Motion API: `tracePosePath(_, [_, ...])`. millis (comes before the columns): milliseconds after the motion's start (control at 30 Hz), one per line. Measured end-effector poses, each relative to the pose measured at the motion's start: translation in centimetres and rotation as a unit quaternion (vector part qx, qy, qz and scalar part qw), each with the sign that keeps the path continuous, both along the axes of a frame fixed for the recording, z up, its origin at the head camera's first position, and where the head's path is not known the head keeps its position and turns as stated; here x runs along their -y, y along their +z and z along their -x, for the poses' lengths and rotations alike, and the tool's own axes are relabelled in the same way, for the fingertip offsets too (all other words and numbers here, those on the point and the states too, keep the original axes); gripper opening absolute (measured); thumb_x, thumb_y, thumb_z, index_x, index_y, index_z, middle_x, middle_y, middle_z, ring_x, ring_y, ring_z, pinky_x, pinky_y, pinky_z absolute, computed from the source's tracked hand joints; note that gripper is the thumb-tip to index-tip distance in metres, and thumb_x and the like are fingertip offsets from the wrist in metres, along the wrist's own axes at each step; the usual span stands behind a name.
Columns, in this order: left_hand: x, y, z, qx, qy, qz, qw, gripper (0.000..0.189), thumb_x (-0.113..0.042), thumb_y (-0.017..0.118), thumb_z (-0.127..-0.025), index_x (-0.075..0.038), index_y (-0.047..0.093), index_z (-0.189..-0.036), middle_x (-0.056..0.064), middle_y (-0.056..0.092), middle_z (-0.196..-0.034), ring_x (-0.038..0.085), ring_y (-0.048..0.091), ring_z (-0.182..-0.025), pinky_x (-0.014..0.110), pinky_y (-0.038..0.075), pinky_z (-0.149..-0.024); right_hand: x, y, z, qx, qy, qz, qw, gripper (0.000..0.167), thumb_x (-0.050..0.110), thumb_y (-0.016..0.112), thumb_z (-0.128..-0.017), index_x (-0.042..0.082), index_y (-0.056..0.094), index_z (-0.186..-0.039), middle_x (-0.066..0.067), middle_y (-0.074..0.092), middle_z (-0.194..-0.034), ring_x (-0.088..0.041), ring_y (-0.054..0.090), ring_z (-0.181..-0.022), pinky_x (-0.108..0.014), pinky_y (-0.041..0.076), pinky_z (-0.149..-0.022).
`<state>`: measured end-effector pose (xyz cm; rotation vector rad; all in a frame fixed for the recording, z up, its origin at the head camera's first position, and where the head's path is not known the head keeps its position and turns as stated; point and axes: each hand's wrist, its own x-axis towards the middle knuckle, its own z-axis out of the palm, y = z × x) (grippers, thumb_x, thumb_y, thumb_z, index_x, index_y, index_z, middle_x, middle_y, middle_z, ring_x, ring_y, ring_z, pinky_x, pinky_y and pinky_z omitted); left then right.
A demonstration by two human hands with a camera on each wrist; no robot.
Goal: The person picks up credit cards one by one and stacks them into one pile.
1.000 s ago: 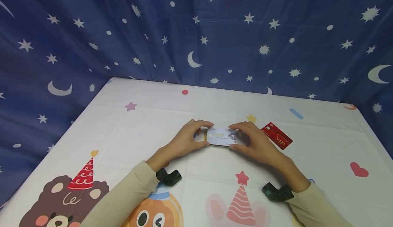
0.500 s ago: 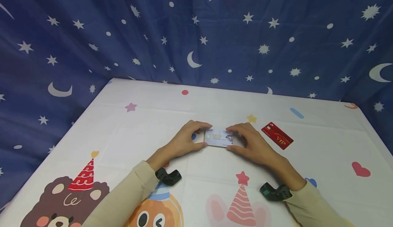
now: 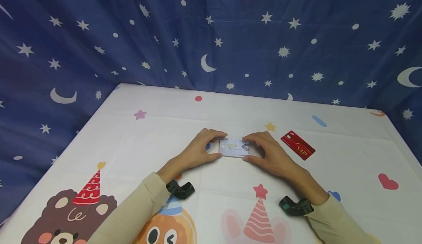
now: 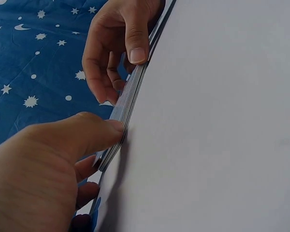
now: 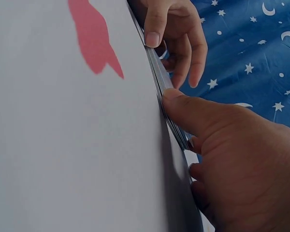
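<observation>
A small neat stack of cards [image 3: 234, 148] lies on the table, topped by a pale silver card with gold VIP lettering. My left hand [image 3: 199, 149] grips its left end, thumb on the near long edge and fingers on the far one. At the other end my right hand [image 3: 269, 151] holds it the same way. Both wrist views show several layered card edges [image 4: 128, 106] with each thumb pressed against them. A red VIP card [image 3: 298, 145] lies apart, right of my right hand, set at a slant.
The white tablecloth [image 3: 171, 126] is printed with cartoon animals, stars and hearts. A dark blue curtain [image 3: 165, 28] with stars and moons hangs behind and left of the table. Black wrist cameras [image 3: 180, 189] sit on both wrists.
My right hand has moved slightly left, and the pale top card has slid left with it, covering the gold strip that showed at the stack's left end. Over the last half second little differs.
</observation>
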<state>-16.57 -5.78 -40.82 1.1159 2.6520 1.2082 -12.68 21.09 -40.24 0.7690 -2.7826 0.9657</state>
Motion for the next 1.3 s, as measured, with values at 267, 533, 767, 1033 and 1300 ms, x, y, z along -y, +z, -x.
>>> tracePosePath(267, [0.14,0.14,0.06,0.003,0.000,0.006,1.0000,0.055,-0.015,0.077,-0.080,-0.015,0.055,-0.131,-0.001,0.056,-0.122,0.016,0.047,-0.100,0.033,0.041,-0.087,0.13,0.12,-0.03,0.010,-0.002,-0.002,0.9999,0.062,0.025,0.084,-0.074,0.017,0.058,-0.129,-0.003,0.055,-0.124,-0.022,0.046,-0.114,-0.044,0.044,-0.093])
tracePosePath(533, [0.31,0.03,0.14,0.006,-0.002,0.006,1.0000,0.056,-0.014,0.077,-0.080,-0.015,0.055,-0.131,-0.002,0.054,-0.125,0.015,0.047,-0.101,0.033,0.041,-0.088,0.32,0.13,0.00,0.016,-0.002,-0.004,0.9999,0.066,0.025,0.085,-0.073,0.017,0.056,-0.131,-0.005,0.054,-0.127,-0.023,0.045,-0.116,-0.045,0.044,-0.093])
tracePosePath(767, [0.35,0.09,0.08,0.002,-0.004,0.008,1.0000,0.056,-0.013,0.077,-0.080,-0.016,0.055,-0.131,-0.002,0.055,-0.124,0.015,0.047,-0.101,0.034,0.040,-0.088,0.37,0.15,-0.10,0.017,-0.005,-0.006,0.9998,0.064,0.024,0.084,-0.073,0.017,0.056,-0.130,-0.004,0.054,-0.124,-0.021,0.046,-0.114,-0.043,0.045,-0.092])
tracePosePath(1033, [0.38,0.29,-0.08,0.003,-0.006,0.020,0.9998,0.057,-0.013,0.077,-0.080,-0.016,0.054,-0.132,-0.001,0.054,-0.126,0.016,0.047,-0.103,0.036,0.039,-0.091,0.37,0.09,-0.13,0.022,-0.006,-0.004,0.9997,0.064,0.025,0.084,-0.073,0.018,0.056,-0.130,-0.003,0.053,-0.125,-0.021,0.046,-0.115,-0.043,0.044,-0.093])
tracePosePath(1300, [0.05,0.37,-0.05,0.025,-0.008,0.009,0.9996,0.063,-0.018,0.079,-0.078,-0.017,0.051,-0.135,0.000,0.053,-0.126,0.017,0.046,-0.101,0.039,0.035,-0.091,0.12,0.65,-0.36,0.048,-0.015,-0.002,0.9987,0.069,0.030,0.083,-0.075,0.017,0.052,-0.135,-0.005,0.050,-0.131,-0.024,0.044,-0.118,-0.046,0.044,-0.093])
